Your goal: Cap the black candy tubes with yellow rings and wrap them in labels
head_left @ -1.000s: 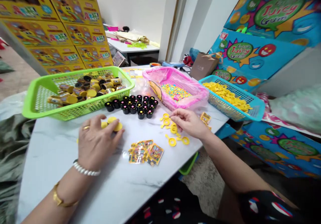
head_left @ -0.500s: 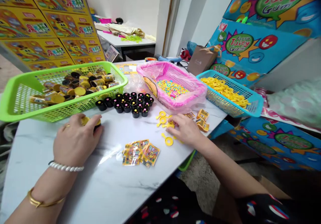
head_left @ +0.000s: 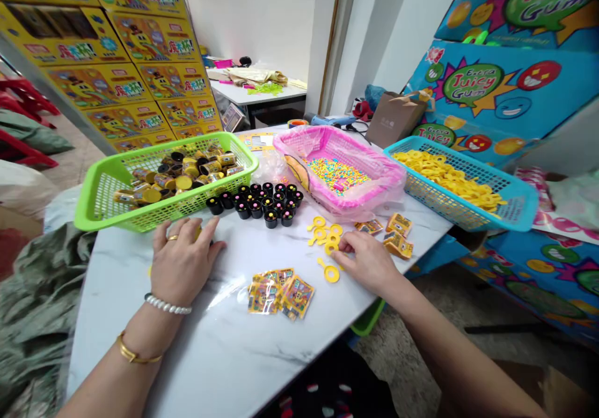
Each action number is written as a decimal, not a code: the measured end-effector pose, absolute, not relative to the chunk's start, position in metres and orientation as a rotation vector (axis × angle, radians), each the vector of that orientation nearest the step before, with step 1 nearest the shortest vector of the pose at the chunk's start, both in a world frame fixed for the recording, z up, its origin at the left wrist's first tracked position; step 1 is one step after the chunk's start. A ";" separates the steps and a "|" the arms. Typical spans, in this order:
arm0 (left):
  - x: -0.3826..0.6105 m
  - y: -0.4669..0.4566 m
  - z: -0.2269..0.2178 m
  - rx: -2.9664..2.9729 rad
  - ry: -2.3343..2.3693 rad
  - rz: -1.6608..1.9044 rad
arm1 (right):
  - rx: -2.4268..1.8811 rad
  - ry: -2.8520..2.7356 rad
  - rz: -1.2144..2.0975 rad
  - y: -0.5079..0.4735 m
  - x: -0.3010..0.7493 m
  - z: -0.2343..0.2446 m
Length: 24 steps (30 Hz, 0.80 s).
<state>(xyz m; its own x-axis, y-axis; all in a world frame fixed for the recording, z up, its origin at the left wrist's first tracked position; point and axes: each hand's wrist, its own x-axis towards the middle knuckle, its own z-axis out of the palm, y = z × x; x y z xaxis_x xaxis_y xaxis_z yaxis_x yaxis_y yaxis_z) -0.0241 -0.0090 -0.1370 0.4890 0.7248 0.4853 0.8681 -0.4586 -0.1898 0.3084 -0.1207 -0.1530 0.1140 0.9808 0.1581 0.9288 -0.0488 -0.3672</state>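
My left hand (head_left: 182, 262) lies on the white marble table (head_left: 201, 355) just in front of the green basket, its fingers curved over a small yellow cap (head_left: 199, 234) that is mostly hidden. My right hand (head_left: 367, 263) rests among a loose group of yellow plastic rings (head_left: 321, 234), its fingertips touching them. One ring with a short handle (head_left: 329, 272) lies below that hand. Between my hands is a pile of small printed yellow packets (head_left: 281, 294). Several black pots with coloured tops (head_left: 257, 204) stand in tight rows beyond my hands.
A green basket (head_left: 196, 201) holds yellow-and-black containers. A pink-lined basket (head_left: 360, 201) holds small coloured candies, and a blue basket (head_left: 526, 203) holds yellow rings. Two more packets (head_left: 397, 244) lie at the right. Printed cartons (head_left: 496, 87) stack behind the table.
The view has swung, shifting the table to the right in the picture. My left hand no longer shows the black pot seen earlier. My right hand stays at the yellow rings.
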 end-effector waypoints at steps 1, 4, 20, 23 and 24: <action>-0.023 -0.010 -0.138 -2.338 -1.291 -0.493 | -2.001 -1.861 0.194 -0.120 0.309 -0.154; -0.021 -0.014 -0.134 -2.381 -1.195 -0.656 | -1.955 -1.841 0.215 -0.120 0.313 -0.158; 0.075 -0.002 -0.141 -2.694 -1.846 -0.929 | -1.427 -1.264 0.943 -0.121 0.290 -0.129; 0.079 0.005 -0.146 -2.681 -1.892 -0.912 | -1.360 -1.221 1.037 -0.124 0.280 -0.123; 0.079 0.005 -0.146 -2.683 -1.902 -0.906 | -1.331 -1.199 1.086 -0.123 0.278 -0.121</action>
<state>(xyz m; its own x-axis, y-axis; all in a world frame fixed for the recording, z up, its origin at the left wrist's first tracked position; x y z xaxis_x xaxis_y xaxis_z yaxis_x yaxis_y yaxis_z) 0.0786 0.0053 -0.1458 0.2510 0.9319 0.2619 0.7903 -0.3535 0.5004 0.2781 -0.1235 -0.1212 0.1053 0.9944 0.0015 0.0964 -0.0087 -0.9953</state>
